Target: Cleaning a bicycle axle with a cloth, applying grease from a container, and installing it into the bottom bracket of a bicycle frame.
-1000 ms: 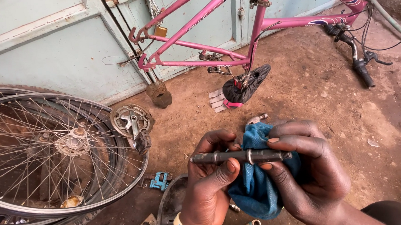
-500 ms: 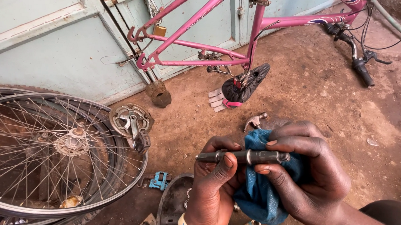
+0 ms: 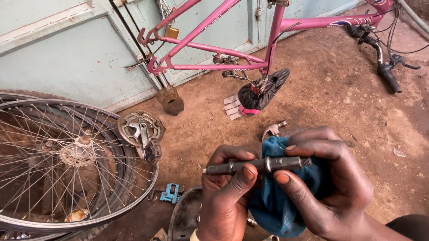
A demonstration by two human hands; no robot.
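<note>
While the dark, threaded steel axle rod (image 3: pixel 257 165) lies level between both hands above the dirt floor, the left hand (image 3: pixel 227 204) pinches its left part between thumb and curled fingers. The right hand (image 3: pixel 328 188) pinches the right part through a crumpled blue cloth (image 3: pixel 279 201), thumb below, fingers wrapped over the top. Left of the hands a silver spoked bicycle wheel (image 3: pixel 53 165) lies flat on a black tyre; a grey chainring with crank arm (image 3: pixel 141 132) rests just beside its rim. A small blue pedal (image 3: pixel 172 192) sits near the left hand. Beyond, an upturned pink bicycle frame (image 3: pixel 249 39) stands on its black saddle (image 3: pixel 265 90), against a pale blue-green metal door (image 3: pixel 61 55).
</note>
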